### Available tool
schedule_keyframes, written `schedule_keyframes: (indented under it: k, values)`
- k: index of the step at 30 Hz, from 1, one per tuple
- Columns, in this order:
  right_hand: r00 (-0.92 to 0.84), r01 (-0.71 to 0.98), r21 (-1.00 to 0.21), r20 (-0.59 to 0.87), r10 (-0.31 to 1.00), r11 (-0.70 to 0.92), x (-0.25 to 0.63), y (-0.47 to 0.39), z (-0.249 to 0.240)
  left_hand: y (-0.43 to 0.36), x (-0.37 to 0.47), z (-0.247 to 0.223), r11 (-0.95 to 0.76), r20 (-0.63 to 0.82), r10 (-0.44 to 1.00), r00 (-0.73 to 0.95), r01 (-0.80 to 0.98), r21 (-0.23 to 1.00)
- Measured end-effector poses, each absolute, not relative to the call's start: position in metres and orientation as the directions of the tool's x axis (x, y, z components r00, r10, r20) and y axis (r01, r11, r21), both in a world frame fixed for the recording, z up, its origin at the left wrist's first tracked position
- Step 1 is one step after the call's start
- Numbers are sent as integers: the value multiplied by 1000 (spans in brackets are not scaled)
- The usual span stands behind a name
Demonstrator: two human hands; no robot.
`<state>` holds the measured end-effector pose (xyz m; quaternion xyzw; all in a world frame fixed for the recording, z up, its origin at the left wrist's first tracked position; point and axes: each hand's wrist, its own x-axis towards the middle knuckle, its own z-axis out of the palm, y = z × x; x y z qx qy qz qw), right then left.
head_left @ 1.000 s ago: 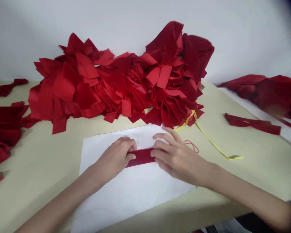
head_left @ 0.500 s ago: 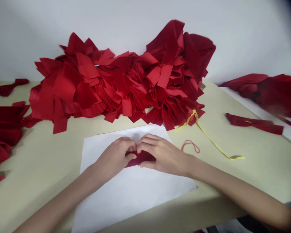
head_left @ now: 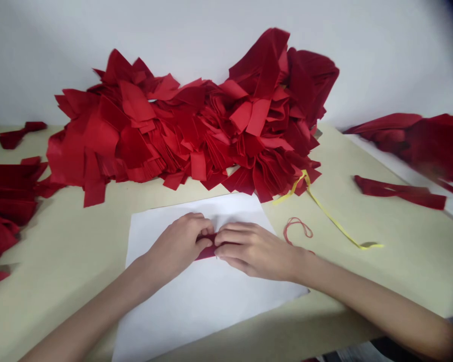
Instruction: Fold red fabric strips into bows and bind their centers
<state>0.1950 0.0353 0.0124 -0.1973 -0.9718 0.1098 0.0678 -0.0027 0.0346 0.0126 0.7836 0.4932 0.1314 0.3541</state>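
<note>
A small dark red fabric strip [head_left: 207,251] lies on a sheet of white paper [head_left: 196,306], between my two hands. My left hand [head_left: 184,236] has its fingers curled and its thumb pressed on the strip's left part. My right hand [head_left: 249,249] is closed over the right part, fingertips together near the strip's middle, hiding that end. A thin dark point shows just below the right fingertips; I cannot tell what it is. Right of my right hand a loop of red thread [head_left: 298,226] lies on the table, partly running under the wrist.
A large heap of folded red fabric strips [head_left: 181,130] stands along the wall. A yellow ribbon [head_left: 332,216] trails from its right end. More red fabric lies at the left [head_left: 7,196] and on white paper at the right [head_left: 438,146], with a loose red strip [head_left: 400,193] nearby.
My right hand has drawn its fingers together and come down over the strip's right part, covering more of it. My left hand stays in place. The view has shifted slightly.
</note>
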Motion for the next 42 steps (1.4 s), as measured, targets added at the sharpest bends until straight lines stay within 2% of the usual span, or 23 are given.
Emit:
schedule_keyframes:
  k: [2, 4, 7, 9, 11, 19, 27, 32, 36, 42]
  values:
    - [-909, 370, -268, 93, 406, 890, 195, 35, 14, 33, -2, 15, -259, -155, 868, 472, 696, 670]
    - [-894, 382, -352, 92, 438, 854, 194, 36, 18, 31, 0, 16, -268, -152, 872, 466, 712, 648]
    - [-802, 475, -491, 100, 588, 731, 192, 41, 20, 28, 3, 16, -301, -131, 877, 462, 742, 599]
    - [-702, 575, -509, 94, 706, 640, 189, 46, 19, 27, 4, 15, -305, -128, 882, 454, 756, 579]
    - [-644, 644, -490, 67, 762, 588, 185, 50, 17, 27, 4, 14, -293, -133, 886, 444, 758, 582]
    - [-699, 640, -516, -84, 710, 569, 181, 54, 26, 29, 2, 9, -248, -181, 886, 427, 767, 592]
    - [-681, 660, -553, -152, 717, 509, 179, 57, 24, 28, 4, 12, -282, -171, 881, 441, 780, 558]
    - [-643, 680, -568, -158, 749, 464, 181, 56, 21, 29, 3, 12, -265, -176, 879, 443, 762, 591]
    - [-678, 646, -575, -130, 723, 503, 181, 56, 22, 29, 3, 11, -239, -179, 883, 434, 744, 624]
    - [-648, 679, -563, -157, 745, 472, 180, 54, 24, 28, 1, 12, -214, -194, 889, 415, 751, 625]
